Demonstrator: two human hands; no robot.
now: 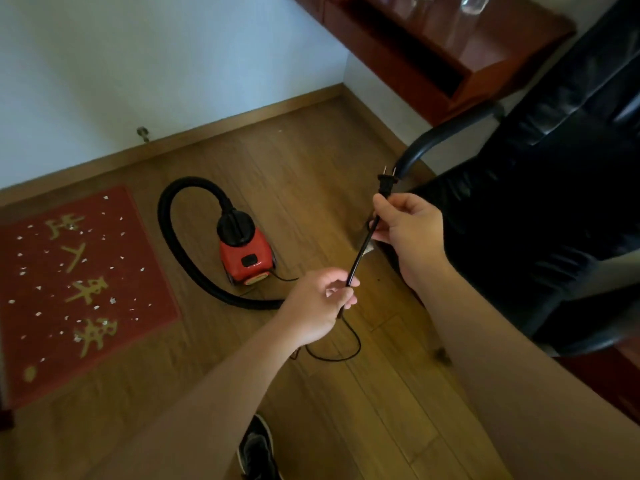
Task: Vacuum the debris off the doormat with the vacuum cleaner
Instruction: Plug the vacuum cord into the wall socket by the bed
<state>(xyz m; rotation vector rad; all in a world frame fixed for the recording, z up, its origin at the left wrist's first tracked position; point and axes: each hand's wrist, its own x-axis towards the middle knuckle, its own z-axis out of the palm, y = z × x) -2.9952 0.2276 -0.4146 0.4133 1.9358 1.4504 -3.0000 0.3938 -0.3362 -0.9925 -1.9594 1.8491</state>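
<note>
Watching the head view. Both hands are holding one thin black power cord (360,251), taut between them.

- Right hand (405,230): fingers are curling round the cord just below its black moulded plug (386,183). I am counting two metal prongs, pointing up and away.
- Left hand (322,303): it is pinching the cord lower down between thumb and curled fingers. Below it the cord is dropping into one loose loop on the floor, and a thin run is leading to the rear of the vacuum.
- Small red plastic canister vacuum cleaner (247,258): it is sitting on the brown wood-plank floor (346,410), between the mat and the hands, with a black cap on top and one black square button. I am seeing a pale strip at its base, with print too small to read.
- One black ribbed hose (173,237) is arching from the cap, round and back along the floor toward the left hand.
- Red rectangular doormat (145,299): it is lying flat to the left, near the white wall. Four gold characters are running down it, and I cannot read them from this angle. One gold round mark is sitting below them.
- White paper-like scraps of debris (112,300) are lying scattered over the mat, several dozen, too many to count.
- One black glossy leather armchair (554,202) is on the right, with a reddish polished wooden desk (433,46) behind it.
- One black shoe (258,448) is showing at the bottom edge.
</note>
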